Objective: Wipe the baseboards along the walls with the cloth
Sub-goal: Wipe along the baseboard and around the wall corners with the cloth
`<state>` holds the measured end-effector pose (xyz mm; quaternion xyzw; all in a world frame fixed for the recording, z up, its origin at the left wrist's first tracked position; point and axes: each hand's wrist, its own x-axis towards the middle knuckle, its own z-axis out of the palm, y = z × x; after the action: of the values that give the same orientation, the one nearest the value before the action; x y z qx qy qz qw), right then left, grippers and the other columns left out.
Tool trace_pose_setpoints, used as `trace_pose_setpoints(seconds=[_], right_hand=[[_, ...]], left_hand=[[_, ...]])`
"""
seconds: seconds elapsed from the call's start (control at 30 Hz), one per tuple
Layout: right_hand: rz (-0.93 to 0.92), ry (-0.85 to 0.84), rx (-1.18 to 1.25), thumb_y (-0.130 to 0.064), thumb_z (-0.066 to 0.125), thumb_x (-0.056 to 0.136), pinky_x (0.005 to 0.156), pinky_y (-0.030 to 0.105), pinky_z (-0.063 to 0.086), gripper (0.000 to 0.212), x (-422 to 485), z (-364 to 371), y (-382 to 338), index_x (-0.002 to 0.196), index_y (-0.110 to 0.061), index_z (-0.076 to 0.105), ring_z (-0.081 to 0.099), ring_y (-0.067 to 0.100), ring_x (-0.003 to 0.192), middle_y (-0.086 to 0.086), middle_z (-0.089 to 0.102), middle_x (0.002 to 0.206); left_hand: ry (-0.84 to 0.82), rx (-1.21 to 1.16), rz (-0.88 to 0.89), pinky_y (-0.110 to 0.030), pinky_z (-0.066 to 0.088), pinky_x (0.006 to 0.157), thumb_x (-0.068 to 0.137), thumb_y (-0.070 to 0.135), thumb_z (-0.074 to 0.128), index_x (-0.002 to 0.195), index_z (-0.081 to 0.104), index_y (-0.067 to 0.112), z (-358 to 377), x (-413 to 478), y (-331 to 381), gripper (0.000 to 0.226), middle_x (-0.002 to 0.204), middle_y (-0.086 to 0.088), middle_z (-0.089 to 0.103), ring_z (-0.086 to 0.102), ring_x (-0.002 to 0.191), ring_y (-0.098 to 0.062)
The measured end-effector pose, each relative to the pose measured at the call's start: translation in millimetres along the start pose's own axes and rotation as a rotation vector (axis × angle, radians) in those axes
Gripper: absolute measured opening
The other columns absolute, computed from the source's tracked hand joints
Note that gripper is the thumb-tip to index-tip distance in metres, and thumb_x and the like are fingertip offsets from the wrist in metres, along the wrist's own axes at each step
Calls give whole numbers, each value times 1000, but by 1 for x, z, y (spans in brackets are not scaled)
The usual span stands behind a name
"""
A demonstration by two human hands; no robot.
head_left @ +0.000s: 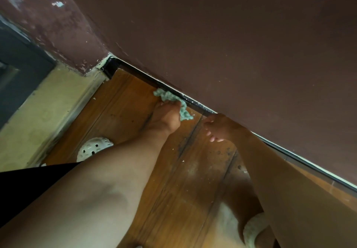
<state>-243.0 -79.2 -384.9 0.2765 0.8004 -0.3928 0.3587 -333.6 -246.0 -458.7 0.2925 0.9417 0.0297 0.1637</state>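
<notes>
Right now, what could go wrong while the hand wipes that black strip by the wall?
1. The green cloth is bunched up in the left hand, so it may skip parts of the black baseboard.
2. White crumbs lie on the wooden floor; wiping could just push them along or drop more.
3. The right hand rests on the floor right by the cloth, so the two hands might bump.

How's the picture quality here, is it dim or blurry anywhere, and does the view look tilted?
Head view: dim, warm indoor light; the brown wall is dark and nearly featureless. The whole view is tilted, so the baseboard runs diagonally. The left forearm close to the lens is soft; the left hand holding the cloth and the right hand are slightly blurred. No strong glare.
</notes>
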Motion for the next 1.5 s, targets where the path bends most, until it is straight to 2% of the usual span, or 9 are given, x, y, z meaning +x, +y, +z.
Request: trace_pose_setpoints(seconds=[0.33,0.53,0.67,0.87,0.97,1.03,1.13,1.23,1.5], right_hand=[[9,-49,-70,-12,41,102,86,43,59,28,-3,-5,9,117,1,62,73,25,82,19,73,104],[13,16,-14,-21,49,102,78,41,58,29,1,-6,14,119,-2,62,66,27,76,21,72,107],[32,32,13,-21,51,101,67,34,56,30,2,-7,21,120,-2,63,65,25,71,20,72,104],[36,-8,24,-18,45,102,72,34,57,25,0,-6,12,115,-7,63,68,20,66,17,73,102],[40,2,43,-18,45,100,63,27,53,26,1,-7,14,115,-5,63,66,15,58,16,73,98],[46,4,39,-18,46,101,61,25,53,25,0,-8,17,115,-6,63,66,12,56,12,73,92],[55,-4,35,-19,46,102,66,29,56,24,-2,-10,20,116,-7,62,66,11,55,8,72,86],[21,-23,-27,-16,47,102,78,39,59,26,-4,-9,19,120,-4,61,67,19,70,15,72,103],[20,-9,-30,-18,49,102,82,43,58,26,-6,-2,17,121,-5,60,68,23,72,17,72,103]], left_hand=[[-27,-47,205,-36,45,94,98,30,50,131,54,25,6,-12,24,34,131,-3,61,58,118,-27],[34,60,-38,-39,41,99,94,24,55,128,54,17,2,0,1,35,128,-7,63,53,123,-29],[33,-6,100,-39,46,96,96,25,53,125,55,19,0,-6,10,30,124,-6,63,54,118,-27],[-57,-107,220,-38,52,88,97,31,51,125,53,26,-2,-15,35,29,124,-4,64,63,108,-27],[-50,-280,22,-29,47,55,101,32,46,120,48,24,-7,-13,28,20,92,-2,64,63,73,-17],[5,-495,-192,-26,42,47,103,31,43,118,47,19,-13,-9,22,19,84,-1,63,61,64,-14],[212,-901,-556,-23,50,64,105,26,42,128,43,9,-25,6,14,28,106,-2,60,61,78,-11],[400,-1264,-807,-36,52,90,103,21,46,134,41,4,-35,23,11,35,124,-14,58,61,104,-26],[285,-1209,-638,-16,44,59,90,20,71,97,64,10,-21,24,15,14,97,-2,65,61,85,-15]])
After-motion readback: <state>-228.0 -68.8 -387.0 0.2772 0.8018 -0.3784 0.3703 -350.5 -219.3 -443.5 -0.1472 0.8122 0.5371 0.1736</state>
